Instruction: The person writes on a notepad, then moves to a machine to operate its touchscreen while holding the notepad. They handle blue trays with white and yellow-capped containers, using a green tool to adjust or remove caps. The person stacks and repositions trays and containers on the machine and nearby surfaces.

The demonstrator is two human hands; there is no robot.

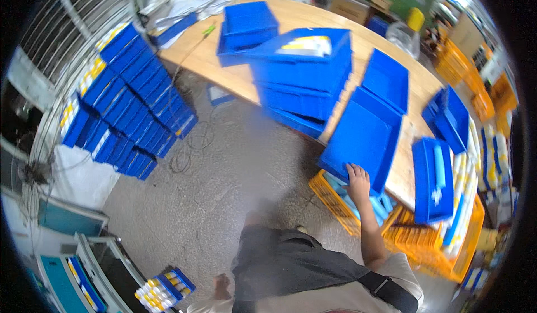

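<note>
My right hand [358, 182] reaches forward and grips the near rim of a shallow blue plastic bin [363, 131], which lies tilted over the front edge of a long wooden table [240, 78]. My left hand [222, 284] hangs low beside my dark trousers, away from every bin and touching nothing; it is too small to read its fingers. Just left of the held bin stands a stack of deeper blue bins [305, 70], the top one holding white and yellow items. Below my right hand sits an orange crate [330, 195] with light blue parts in it.
More blue bins [389, 78] lie on the table, with others [433, 179] at the right over orange crates of white and yellow tubes. A large slanted stack of blue bins [128, 100] stands on the concrete floor at the left. Cables [193, 142] trail nearby.
</note>
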